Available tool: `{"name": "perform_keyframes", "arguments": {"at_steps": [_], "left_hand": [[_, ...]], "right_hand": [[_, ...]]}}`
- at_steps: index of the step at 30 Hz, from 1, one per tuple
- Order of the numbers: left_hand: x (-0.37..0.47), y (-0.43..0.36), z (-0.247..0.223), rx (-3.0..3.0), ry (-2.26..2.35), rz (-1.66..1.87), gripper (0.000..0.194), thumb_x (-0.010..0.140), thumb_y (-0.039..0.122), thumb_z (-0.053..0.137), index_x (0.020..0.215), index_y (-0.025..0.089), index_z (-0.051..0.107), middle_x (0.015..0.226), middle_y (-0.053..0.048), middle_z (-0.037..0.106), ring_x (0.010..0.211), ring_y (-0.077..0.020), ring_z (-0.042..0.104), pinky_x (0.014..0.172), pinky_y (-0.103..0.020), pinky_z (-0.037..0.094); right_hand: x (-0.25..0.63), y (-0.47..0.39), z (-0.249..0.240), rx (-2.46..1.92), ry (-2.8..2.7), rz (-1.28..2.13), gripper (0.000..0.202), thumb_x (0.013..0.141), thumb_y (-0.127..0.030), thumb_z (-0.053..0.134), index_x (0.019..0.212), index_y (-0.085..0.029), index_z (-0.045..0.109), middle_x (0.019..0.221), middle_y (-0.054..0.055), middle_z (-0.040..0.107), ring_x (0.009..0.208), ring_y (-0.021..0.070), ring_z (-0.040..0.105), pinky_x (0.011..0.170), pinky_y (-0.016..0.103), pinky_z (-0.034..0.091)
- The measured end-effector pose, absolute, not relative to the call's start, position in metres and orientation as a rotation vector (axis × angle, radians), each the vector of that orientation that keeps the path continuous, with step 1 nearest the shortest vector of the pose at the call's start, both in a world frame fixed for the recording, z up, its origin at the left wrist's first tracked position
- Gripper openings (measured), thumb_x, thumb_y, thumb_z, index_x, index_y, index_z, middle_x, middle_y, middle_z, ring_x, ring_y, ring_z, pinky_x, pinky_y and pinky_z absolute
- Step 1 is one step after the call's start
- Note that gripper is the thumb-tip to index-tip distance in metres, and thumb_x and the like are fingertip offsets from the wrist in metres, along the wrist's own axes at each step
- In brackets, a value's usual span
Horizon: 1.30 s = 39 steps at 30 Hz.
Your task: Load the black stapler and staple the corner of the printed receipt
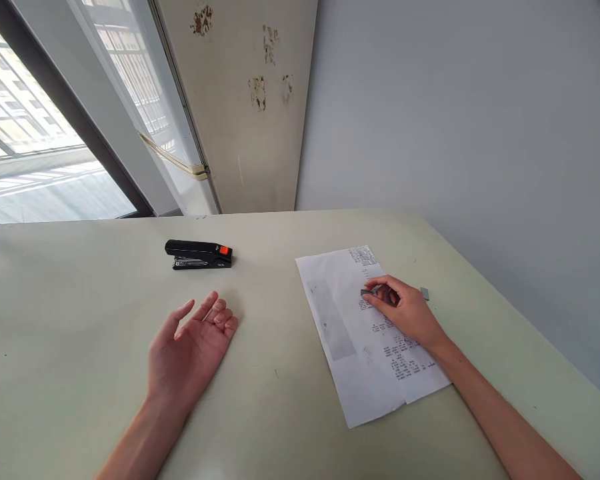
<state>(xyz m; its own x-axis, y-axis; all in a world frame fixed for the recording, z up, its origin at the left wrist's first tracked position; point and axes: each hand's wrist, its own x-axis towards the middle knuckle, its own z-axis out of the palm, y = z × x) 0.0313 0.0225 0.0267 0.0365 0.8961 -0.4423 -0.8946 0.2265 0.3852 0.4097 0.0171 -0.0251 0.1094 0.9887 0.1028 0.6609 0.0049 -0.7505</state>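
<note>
My left hand point(193, 353) rests palm up on the table, its fingers loosely curled and apart, with nothing in it. Just beyond its fingertips lies a black stapler point(199, 255) with an orange patch on its right end. Over the printed paper point(325, 313), my right hand point(405, 310) pinches a small dark grey strip point(367, 292) between thumb and fingers; it looks like a strip of staples, partly hidden by the fingers. A second small grey piece point(425, 293) lies on the table to the right, behind that hand. The sheet is printed with text and a grey block.
The pale table point(260, 413) runs back to a cream panel point(250, 153) with peeled brown spots. A plain wall point(455, 120) borders the right side. At the left are a dark-framed window point(55, 93) and a yellowish strap point(173, 159).
</note>
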Motion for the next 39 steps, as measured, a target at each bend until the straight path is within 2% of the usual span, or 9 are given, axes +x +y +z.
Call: {"name": "perform_keyframes", "arguments": {"at_steps": [6, 10, 13, 17, 21, 24, 26, 32, 39], "left_hand": [[0.031, 0.021, 0.027, 0.018, 0.694, 1.362, 0.021, 0.086, 0.016, 0.057, 0.105, 0.008, 0.064, 0.083, -0.006, 0.054, 0.068, -0.0144, 0.054, 0.062, -0.029, 0.055], [0.033, 0.02, 0.026, 0.154, 0.768, 1.338, 0.016, 0.086, 0.018, 0.062, 0.097, 0.009, 0.069, 0.086, -0.007, 0.057, 0.073, -0.0152, 0.057, 0.068, -0.028, 0.056], [0.034, 0.02, 0.02, 0.424, 0.87, 1.257, 0.014, 0.086, 0.024, 0.068, 0.094, 0.013, 0.072, 0.087, -0.007, 0.059, 0.078, -0.0166, 0.057, 0.073, -0.028, 0.055], [0.039, 0.013, 0.008, 1.041, 1.065, 1.084, 0.021, 0.093, 0.04, 0.068, 0.099, 0.02, 0.072, 0.085, -0.005, 0.063, 0.082, -0.0194, 0.057, 0.079, -0.03, 0.051], [0.051, 0.0, 0.002, 1.739, 1.244, 0.986, 0.015, 0.092, 0.037, 0.072, 0.103, 0.027, 0.074, 0.107, -0.008, 0.07, 0.107, -0.0282, 0.061, 0.095, -0.038, 0.05], [0.058, -0.004, 0.0, 1.981, 1.224, 0.964, 0.02, 0.089, 0.033, 0.075, 0.109, 0.032, 0.076, 0.132, -0.008, 0.068, 0.134, -0.0351, 0.049, 0.112, -0.048, 0.042], [0.059, -0.002, -0.002, 2.004, 1.209, 0.918, 0.028, 0.089, 0.034, 0.076, 0.117, 0.033, 0.074, 0.141, -0.008, 0.064, 0.143, -0.0369, 0.042, 0.117, -0.054, 0.036], [0.057, 0.002, -0.01, 2.237, 1.222, 0.748, 0.052, 0.09, 0.044, 0.076, 0.138, 0.033, 0.06, 0.156, -0.008, 0.054, 0.153, -0.0391, 0.032, 0.123, -0.063, 0.027], [0.041, 0.007, -0.009, 2.326, 1.217, 0.68, 0.047, 0.095, 0.045, 0.07, 0.139, 0.033, 0.061, 0.155, -0.007, 0.057, 0.155, -0.0371, 0.035, 0.124, -0.062, 0.027]], "right_hand": [[0.407, 0.015, -0.021, -1.732, -1.62, 0.643, 0.039, 0.089, -0.062, 0.069, 0.104, -0.026, 0.073, 0.082, 0.004, 0.067, 0.072, 0.0201, 0.058, 0.068, 0.034, 0.052], [0.404, 0.013, -0.019, -1.727, -1.631, 0.641, 0.041, 0.088, -0.063, 0.07, 0.104, -0.026, 0.073, 0.081, 0.004, 0.066, 0.072, 0.0204, 0.058, 0.068, 0.035, 0.052], [0.399, 0.011, -0.018, -1.734, -1.62, 0.691, 0.039, 0.088, -0.062, 0.07, 0.105, -0.027, 0.073, 0.08, 0.002, 0.064, 0.072, 0.0196, 0.057, 0.068, 0.033, 0.052], [0.389, 0.007, -0.014, -1.707, -1.632, 0.755, 0.034, 0.091, -0.058, 0.068, 0.106, -0.027, 0.073, 0.083, 0.002, 0.066, 0.073, 0.0186, 0.057, 0.068, 0.032, 0.052], [0.373, 0.001, -0.01, -1.613, -1.662, 0.846, 0.031, 0.094, -0.055, 0.066, 0.109, -0.029, 0.072, 0.095, 0.005, 0.071, 0.083, 0.0212, 0.062, 0.076, 0.035, 0.055], [0.364, -0.004, -0.005, -1.464, -1.576, 1.109, 0.033, 0.094, -0.055, 0.066, 0.113, -0.028, 0.072, 0.115, 0.008, 0.073, 0.103, 0.0249, 0.068, 0.091, 0.039, 0.057], [0.362, -0.007, -0.002, -1.377, -1.469, 1.245, 0.034, 0.095, -0.056, 0.065, 0.112, -0.027, 0.072, 0.123, 0.009, 0.073, 0.108, 0.0262, 0.069, 0.095, 0.042, 0.057], [0.371, -0.004, -0.005, -1.368, -1.303, 1.094, 0.03, 0.093, -0.054, 0.068, 0.098, -0.024, 0.071, 0.102, 0.008, 0.075, 0.09, 0.0223, 0.069, 0.09, 0.041, 0.058], [0.374, 0.0, -0.011, -1.426, -1.265, 1.034, 0.029, 0.094, -0.053, 0.068, 0.098, -0.024, 0.07, 0.098, 0.007, 0.073, 0.083, 0.0193, 0.065, 0.081, 0.035, 0.057]]}}
